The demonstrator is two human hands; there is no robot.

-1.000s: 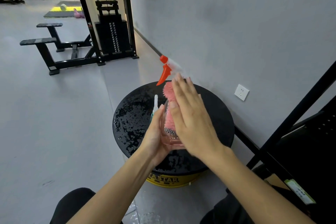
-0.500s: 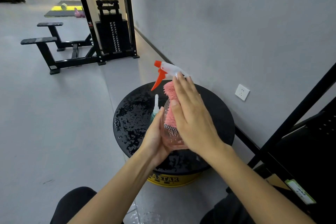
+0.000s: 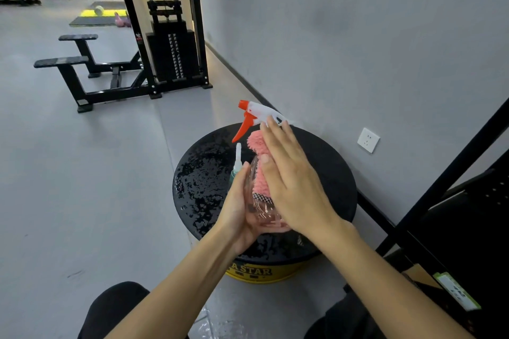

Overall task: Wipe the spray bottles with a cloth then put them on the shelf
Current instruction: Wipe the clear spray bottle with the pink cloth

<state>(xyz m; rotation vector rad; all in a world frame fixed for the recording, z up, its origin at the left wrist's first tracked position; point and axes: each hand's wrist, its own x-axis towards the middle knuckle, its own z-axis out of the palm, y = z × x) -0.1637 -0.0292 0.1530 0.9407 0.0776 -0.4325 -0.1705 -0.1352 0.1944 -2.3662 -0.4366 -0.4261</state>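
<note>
- Pink-tinted clear plastic spray bottle [image 3: 263, 213] with a white head and orange trigger sits between both hands over the round black wet-topped stool [image 3: 209, 173]. It appears to be lifted clear of the stool.
- Its long axis runs up and away from the person, with the base toward the wrists, the head uppermost and the trigger pointing left.
- The left hand [image 3: 239, 209] curls round the lower body from the left and carries the spray bottle.
- The right hand [image 3: 297, 190] lies flat with its fingers straight and together. It presses a fluffy pink cloth [image 3: 255, 143] against the near side, and its fingertips reach the white head.
- The wipe should run along that axis, from neck to base. The part under the left palm probably needs the bottle turned first.
- A small teal bottle with a white nozzle [image 3: 237, 157] stands just beyond the left thumb.
- The black metal shelf frame [image 3: 473, 223] lies to the right, so the right hand is nearer to it, though the left hand has the grip.
</note>
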